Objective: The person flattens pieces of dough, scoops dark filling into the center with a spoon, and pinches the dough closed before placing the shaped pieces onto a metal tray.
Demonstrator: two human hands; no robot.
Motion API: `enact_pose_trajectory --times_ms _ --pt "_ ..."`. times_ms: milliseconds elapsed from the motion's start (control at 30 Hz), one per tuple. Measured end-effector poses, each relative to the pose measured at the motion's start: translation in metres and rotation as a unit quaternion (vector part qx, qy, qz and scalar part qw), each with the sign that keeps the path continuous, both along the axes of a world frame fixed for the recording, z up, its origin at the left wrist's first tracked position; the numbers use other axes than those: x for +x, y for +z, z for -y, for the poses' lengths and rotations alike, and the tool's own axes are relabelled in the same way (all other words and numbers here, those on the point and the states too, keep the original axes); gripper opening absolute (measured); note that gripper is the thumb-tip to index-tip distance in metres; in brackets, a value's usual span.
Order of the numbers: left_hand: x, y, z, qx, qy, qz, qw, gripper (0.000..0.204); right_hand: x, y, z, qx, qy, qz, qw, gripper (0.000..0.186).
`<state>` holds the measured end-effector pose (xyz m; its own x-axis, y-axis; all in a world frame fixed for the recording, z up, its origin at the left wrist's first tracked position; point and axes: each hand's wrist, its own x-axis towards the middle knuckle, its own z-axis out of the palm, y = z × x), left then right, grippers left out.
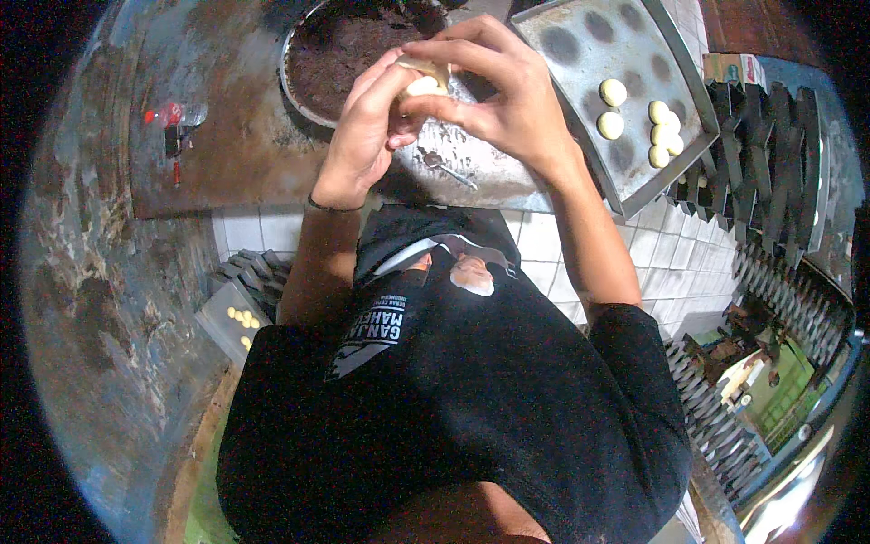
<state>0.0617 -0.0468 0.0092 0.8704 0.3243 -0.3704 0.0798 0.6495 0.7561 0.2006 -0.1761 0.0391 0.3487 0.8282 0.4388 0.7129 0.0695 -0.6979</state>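
At the near-right edge of the bowl (285, 80), dough piece (424, 85): pale, small, held up between both hands, partly hidden by the fingers; a flap shows on its upper side.
Left hand (370, 113): cupped around the dough piece from the left, fingers curled in, just off the bowl's near-right rim. Holding.
Right hand (506, 95): right of the bowl, arched over the dough piece; thumb and fingers on either side, narrow at the tips. Contact looks likely; exact pinch hidden.
Wristband (335, 207): dark, on the left wrist, nearer the person than the bowl.
Filling (340, 54): dark brown, crumbly, inside the bowl.
Spoon (458, 177): small, metal, near-right of the bowl, brown stuff on its scoop end; lies on a pale, brown-smeared patch of the table (240, 168).
Tray (634, 54): grey metal, right of the bowl, set at an angle, dark round marks on its base.
Dough rounds (610, 125): pale, on that tray, right of the bowl; two lie apart from each other, the rest bunch by the far-right side.
Bottle (186, 115): clear plastic, red cap, lying left of the bowl.
Stacked trays (770, 159): dark, crisscrossed, well right of the bowl, past the tray.
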Motion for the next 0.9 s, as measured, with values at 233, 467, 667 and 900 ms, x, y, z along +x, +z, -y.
enact_pose_trajectory --times_ms 233,467,667,900 --pt "0.046 0.021 0.032 0.13 0.09 0.059 0.986 0.03 0.019 -0.021 0.029 0.05 -0.096 -0.511 0.853 0.025" --pt "0.109 0.045 0.071 0.17 0.047 0.195 0.965 0.031 0.004 -0.039 0.054 0.231 0.038 -0.716 0.657 0.043" --pt "0.144 0.039 0.117 0.189 0.015 0.251 0.949 0.036 0.043 -0.033 0.082 0.244 -0.165 -0.503 0.812 0.021" --pt "0.172 0.022 0.14 0.215 0.003 0.323 0.922 0.065 0.077 -0.026 0.142 0.146 -0.08 -0.461 0.871 0.027"
